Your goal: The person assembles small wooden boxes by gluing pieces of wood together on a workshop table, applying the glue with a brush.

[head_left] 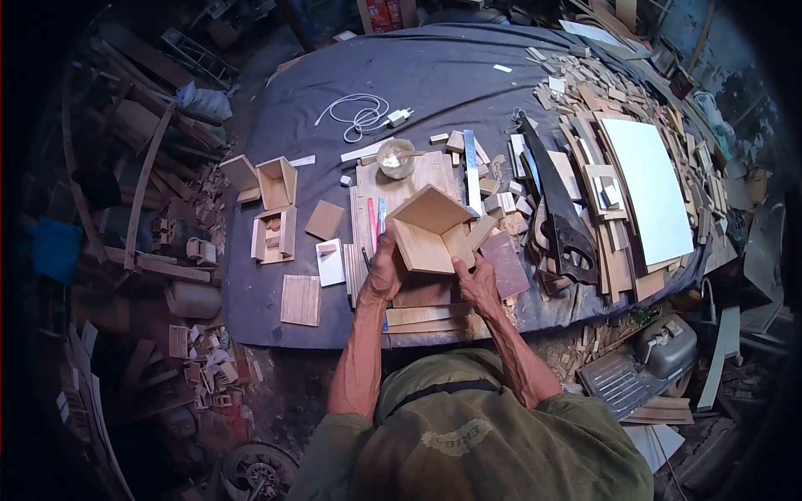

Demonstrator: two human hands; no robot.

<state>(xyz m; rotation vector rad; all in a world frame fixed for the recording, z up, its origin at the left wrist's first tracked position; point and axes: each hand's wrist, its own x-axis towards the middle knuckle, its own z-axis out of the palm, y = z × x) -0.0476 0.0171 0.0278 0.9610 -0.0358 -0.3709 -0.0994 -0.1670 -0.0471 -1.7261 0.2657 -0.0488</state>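
A small open wooden box corner (422, 242), made of a few thin boards joined at angles, is held up over the near side of the table. My left hand (382, 271) is closed on its left side. At the lower right corner, my right hand (479, 282) grips it with the thumb on the front edge. A short wood strip (481, 232) sticks out beside the box above my right fingers. Behind the box lies a wooden board (434, 171), with a bowl (394, 159) of pale stuff and a stick on it. A red tool (373, 219) and a blue one (382, 213) lie left of the box.
On the dark cloth (292, 92) lie a white charger cable (361, 117), a metal ruler (470, 171) and a handsaw (561, 200). Similar wooden box pieces (276, 184) stand at left. White sheet (647, 188) and many offcuts (597, 83) fill the right. A metal sink (626, 376) sits below right.
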